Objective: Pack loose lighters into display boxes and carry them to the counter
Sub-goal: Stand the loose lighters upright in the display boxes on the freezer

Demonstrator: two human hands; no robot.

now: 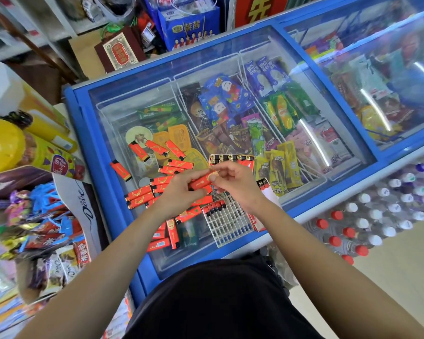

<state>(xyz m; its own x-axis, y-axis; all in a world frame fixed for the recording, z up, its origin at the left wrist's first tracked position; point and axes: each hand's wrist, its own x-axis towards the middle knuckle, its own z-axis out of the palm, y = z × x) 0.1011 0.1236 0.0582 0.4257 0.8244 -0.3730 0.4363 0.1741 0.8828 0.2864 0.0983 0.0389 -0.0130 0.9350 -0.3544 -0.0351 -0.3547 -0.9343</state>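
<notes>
Person stands at the near side of a blue-framed chest freezer (96, 162), both forearms reaching out over its sliding glass lid (123, 94).

Left hand (181, 194): fingers curled, gripping a red lighter (201, 182) that lies slantwise across the fingertips. There may be a second lighter beneath it in the same hand; I cannot tell.

Right hand (235, 183): thumb and forefinger pinch the far right end of the same lighter, other fingers loosely bent. The two hands meet just above the lid, between the boxes.

Loose lighters (140, 193), red with gold scrollwork, lie scattered flat on the glass to the left of the hands. A few lie farther off, a few more nearer by the left forearm.

White grid tray (230, 223) sits on the lid just near of the right hand. Most cells are bare. One row at its far left corner holds black-capped lighters (214, 208) standing upright.

A second display box (230, 159) sits just far of the hands, with a row of lighter tops showing along its far edge. The right hand partly hides it.

Under the glass: wire baskets of wrapped ice creams (225, 101).

Right of the freezer: shrink-wrapped packs of bottled water (367, 216), with red, white and blue caps.

Left: a Dove carton (83, 204) and heaped wrapped sweets (42, 216).
</notes>
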